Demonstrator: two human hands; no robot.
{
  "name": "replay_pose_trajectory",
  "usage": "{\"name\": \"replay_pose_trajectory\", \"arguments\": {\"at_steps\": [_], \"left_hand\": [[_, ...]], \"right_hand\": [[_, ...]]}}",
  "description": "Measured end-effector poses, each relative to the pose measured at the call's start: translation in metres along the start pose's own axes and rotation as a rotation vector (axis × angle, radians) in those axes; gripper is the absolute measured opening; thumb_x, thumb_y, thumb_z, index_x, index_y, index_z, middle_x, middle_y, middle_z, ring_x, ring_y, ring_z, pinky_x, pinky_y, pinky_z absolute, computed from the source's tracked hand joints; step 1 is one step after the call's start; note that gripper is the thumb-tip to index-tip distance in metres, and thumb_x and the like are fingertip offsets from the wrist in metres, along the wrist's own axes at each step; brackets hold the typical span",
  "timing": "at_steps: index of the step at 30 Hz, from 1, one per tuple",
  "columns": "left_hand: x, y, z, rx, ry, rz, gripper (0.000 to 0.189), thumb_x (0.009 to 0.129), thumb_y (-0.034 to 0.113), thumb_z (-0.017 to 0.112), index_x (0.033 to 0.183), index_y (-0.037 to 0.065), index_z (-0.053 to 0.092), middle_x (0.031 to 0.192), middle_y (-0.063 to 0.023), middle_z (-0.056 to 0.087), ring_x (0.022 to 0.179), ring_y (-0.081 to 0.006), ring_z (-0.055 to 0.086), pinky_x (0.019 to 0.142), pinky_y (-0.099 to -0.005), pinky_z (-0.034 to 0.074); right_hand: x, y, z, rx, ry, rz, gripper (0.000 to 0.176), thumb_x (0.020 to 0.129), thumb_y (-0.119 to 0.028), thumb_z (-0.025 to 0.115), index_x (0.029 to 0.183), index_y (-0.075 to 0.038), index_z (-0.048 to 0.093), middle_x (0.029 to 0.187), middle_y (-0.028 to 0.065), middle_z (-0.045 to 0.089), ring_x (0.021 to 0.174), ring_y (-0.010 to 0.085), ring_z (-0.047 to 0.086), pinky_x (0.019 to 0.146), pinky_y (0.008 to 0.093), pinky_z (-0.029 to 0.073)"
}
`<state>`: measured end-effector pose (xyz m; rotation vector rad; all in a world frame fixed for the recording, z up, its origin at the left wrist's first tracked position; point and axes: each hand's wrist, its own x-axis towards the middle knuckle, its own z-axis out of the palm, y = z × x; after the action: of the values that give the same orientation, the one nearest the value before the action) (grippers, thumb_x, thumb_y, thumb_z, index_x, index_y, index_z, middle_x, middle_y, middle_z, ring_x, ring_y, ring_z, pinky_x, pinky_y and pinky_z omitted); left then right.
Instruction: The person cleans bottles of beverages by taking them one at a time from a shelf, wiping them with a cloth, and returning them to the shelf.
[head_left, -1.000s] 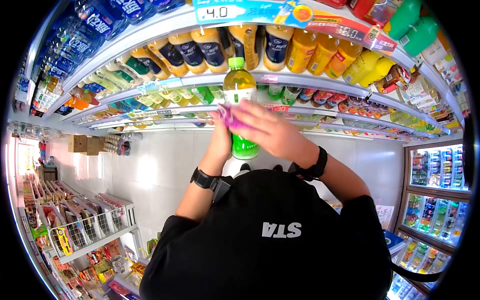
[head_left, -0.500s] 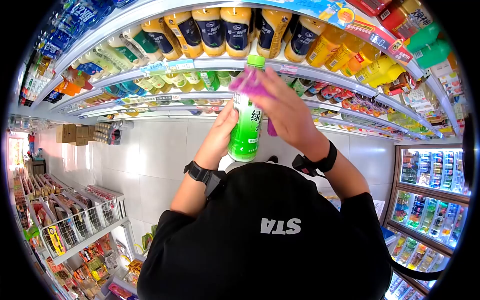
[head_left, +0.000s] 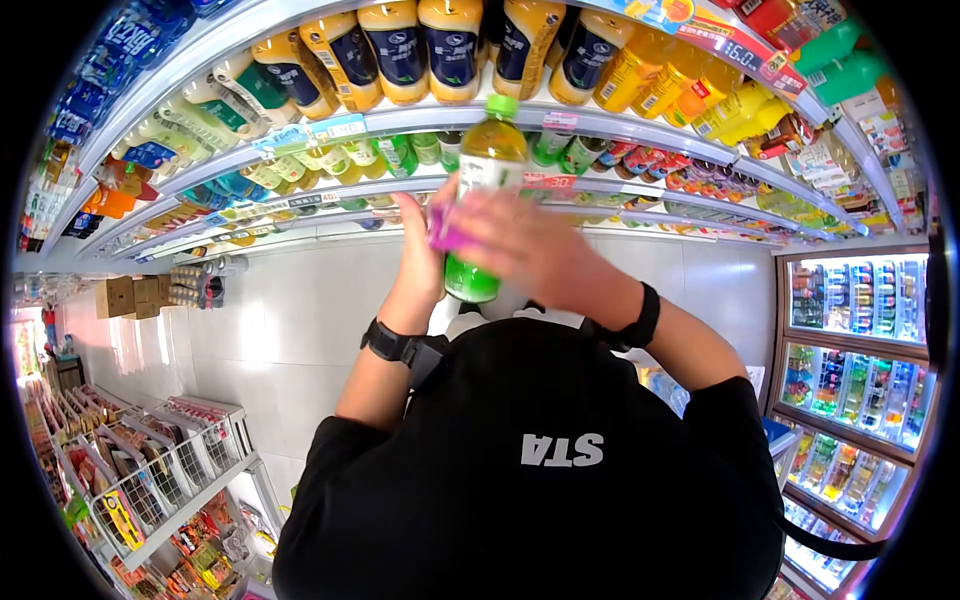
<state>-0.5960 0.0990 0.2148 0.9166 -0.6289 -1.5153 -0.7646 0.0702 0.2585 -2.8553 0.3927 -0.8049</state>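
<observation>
A green tea bottle (head_left: pixel 492 148) with a green cap stands nearly upright in front of my chest. My left hand (head_left: pixel 418 245) supports it from the left side; its thumb sticks up and its other fingers are mostly hidden behind the bottle. Across the lower label lies my right hand (head_left: pixel 530 240), smeared by motion, pressing a purple cloth (head_left: pixel 446 230) against the bottle. Most of the cloth is covered by the right fingers.
Shelves ahead hold orange drink bottles (head_left: pixel 452 50) above rows of smaller bottles. A glass-door fridge (head_left: pixel 850 300) stands at the right. At the left are a wire rack (head_left: pixel 180 460) of packets and cardboard boxes (head_left: pixel 130 297) on the floor.
My right hand and the purple cloth have moved from the bottle's neck down to its lower part. The bottle has shifted slightly up and left, showing its amber upper part.
</observation>
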Motion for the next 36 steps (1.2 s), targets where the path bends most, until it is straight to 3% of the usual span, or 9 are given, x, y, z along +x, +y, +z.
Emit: {"name": "replay_pose_trajectory", "arguments": {"at_steps": [6, 8, 9, 10, 13, 16, 18, 20, 36], "left_hand": [[0.012, -0.024, 0.003, -0.217, -0.121, -0.007, 0.090, 0.092, 0.076, 0.022, 0.147, 0.005, 0.035, 0.130, -0.0171, 0.058, 0.114, -0.0296, 0.059, 0.098, -0.0410, 0.050], [0.022, -0.045, 0.001, 0.019, -0.121, 0.247, 0.085, 0.093, 0.071, 0.037, 0.147, 0.006, 0.031, 0.124, -0.0163, 0.060, 0.111, -0.0285, 0.061, 0.096, -0.0410, 0.051], [0.023, -0.050, -0.014, -0.079, -0.269, 0.154, 0.085, 0.089, 0.041, 0.071, 0.149, 0.003, 0.023, 0.130, -0.0127, 0.055, 0.113, -0.0247, 0.059, 0.094, -0.0387, 0.050], [0.027, -0.058, -0.019, -0.076, -0.272, 0.150, 0.085, 0.089, 0.041, 0.071, 0.149, 0.003, 0.023, 0.130, -0.0127, 0.055, 0.113, -0.0247, 0.059, 0.094, -0.0387, 0.050], [0.038, -0.073, -0.009, 0.375, -0.008, 0.156, 0.071, 0.074, 0.006, 0.083, 0.131, 0.005, 0.041, 0.122, -0.0073, 0.057, 0.108, -0.0192, 0.059, 0.093, -0.0343, 0.050], [0.055, -0.094, -0.002, 0.597, 0.013, 0.190, 0.063, 0.070, 0.006, 0.086, 0.123, 0.004, 0.050, 0.119, -0.0064, 0.058, 0.107, -0.0187, 0.059, 0.094, -0.0337, 0.049], [0.075, -0.105, 0.007, 0.999, 0.076, 0.609, 0.062, 0.063, 0.003, 0.086, 0.118, 0.007, 0.058, 0.110, -0.0097, 0.060, 0.110, -0.0284, 0.055, 0.095, -0.0395, 0.046], [0.093, -0.120, 0.012, 1.188, 0.121, 0.659, 0.059, 0.063, 0.002, 0.085, 0.116, 0.007, 0.059, 0.111, -0.0097, 0.059, 0.108, -0.0306, 0.054, 0.095, -0.0393, 0.045], [0.184, -0.194, 0.025, 1.066, 0.438, 0.604, 0.047, 0.069, 0.007, 0.083, 0.111, 0.004, 0.060, 0.111, -0.0150, 0.061, 0.107, -0.0356, 0.057, 0.092, -0.0411, 0.047]], "right_hand": [[-0.043, 0.015, -0.022, 0.222, -0.097, -0.054, 0.030, 0.089, -0.012, 0.057, 0.119, -0.011, 0.062, 0.138, 0.0093, 0.055, 0.130, 0.0287, 0.049, 0.107, 0.0433, 0.043], [-0.074, 0.034, -0.023, 0.144, -0.034, 0.006, 0.030, 0.091, -0.009, 0.056, 0.119, -0.014, 0.063, 0.132, 0.0089, 0.059, 0.122, 0.0288, 0.057, 0.101, 0.0400, 0.048], [-0.094, 0.044, -0.026, 0.166, -0.052, 0.293, 0.029, 0.092, -0.009, 0.055, 0.120, -0.013, 0.063, 0.126, 0.0105, 0.063, 0.115, 0.0294, 0.061, 0.097, 0.0375, 0.049], [-0.114, 0.052, -0.030, 0.192, -0.071, 0.580, 0.029, 0.094, -0.008, 0.054, 0.121, -0.011, 0.063, 0.119, 0.0122, 0.066, 0.108, 0.0299, 0.065, 0.093, 0.0349, 0.051], [-0.167, 0.057, -0.046, 0.348, 0.151, 0.917, 0.027, 0.097, -0.008, 0.051, 0.121, -0.005, 0.064, 0.110, 0.0154, 0.069, 0.100, 0.0290, 0.068, 0.087, 0.0313, 0.051], [-0.225, 0.065, -0.040, 0.381, 0.290, 0.978, 0.026, 0.099, -0.009, 0.049, 0.120, -0.002, 0.064, 0.107, 0.0183, 0.069, 0.096, 0.0274, 0.068, 0.084, 0.0308, 0.050], [-0.253, 0.068, -0.040, 0.393, 0.277, 1.008, 0.026, 0.099, -0.009, 0.049, 0.119, -0.002, 0.065, 0.107, 0.0187, 0.069, 0.096, 0.0266, 0.069, 0.084, 0.0308, 0.051], [-0.269, 0.070, -0.043, 0.409, 0.268, 1.039, 0.026, 0.099, -0.009, 0.049, 0.118, -0.002, 0.065, 0.107, 0.0190, 0.070, 0.095, 0.0259, 0.069, 0.084, 0.0308, 0.051], [-0.293, 0.077, -0.054, 0.430, 0.197, 1.209, 0.025, 0.098, -0.009, 0.051, 0.117, -0.004, 0.066, 0.100, 0.0188, 0.070, 0.087, 0.0290, 0.068, 0.079, 0.0318, 0.052]]}}
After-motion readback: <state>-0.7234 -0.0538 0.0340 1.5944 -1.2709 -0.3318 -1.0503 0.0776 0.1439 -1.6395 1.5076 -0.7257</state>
